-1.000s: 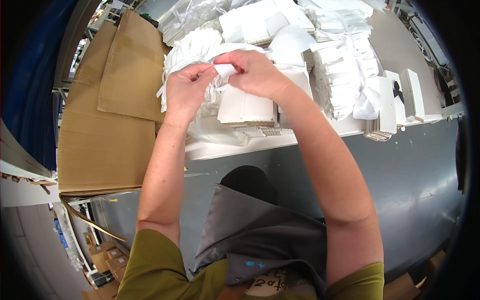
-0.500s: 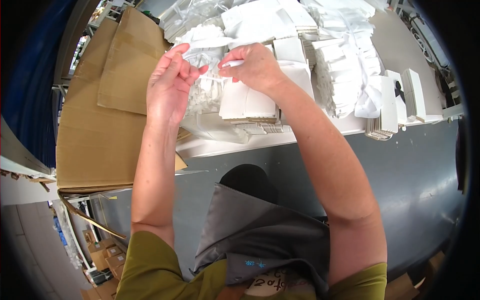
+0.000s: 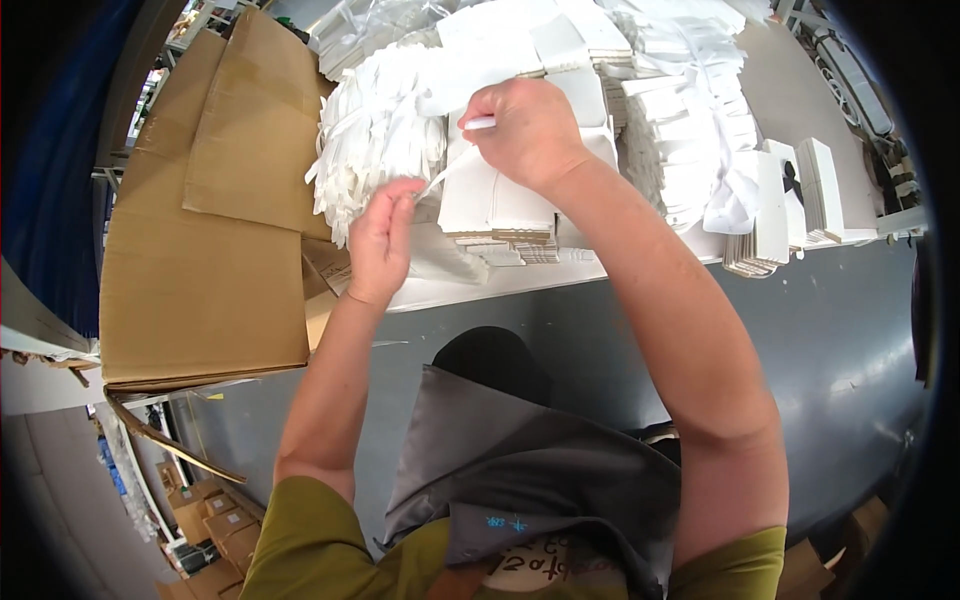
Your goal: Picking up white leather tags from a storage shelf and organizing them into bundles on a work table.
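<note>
A thin white ribbon [image 3: 446, 173] stretches between my two hands above the table. My left hand [image 3: 385, 240] pinches its lower end between thumb and fingertips. Higher and to the right, my right hand [image 3: 528, 132] is closed around the other part, and a white folded bit sticks out of the fist. Beneath the right hand lies a stack of white cards [image 3: 495, 200] with brown edges, partly covered by the hand and wrist. Just beyond my left hand sits a thick bundle of white ribbons [image 3: 375, 135], loosely tied round its middle.
A large brown cardboard box [image 3: 200, 290] with raised flaps stands at the left, against the white table [image 3: 480, 291]. More tied white bundles [image 3: 690, 130] and clear plastic bags lie farther back. Several small white card stacks [image 3: 765, 215] stand at the table's right front edge.
My left hand has come down and toward me, from spread fingers to a pinch on the ribbon. My right hand has shifted slightly right. The ribbon bundle now shows more fully.
</note>
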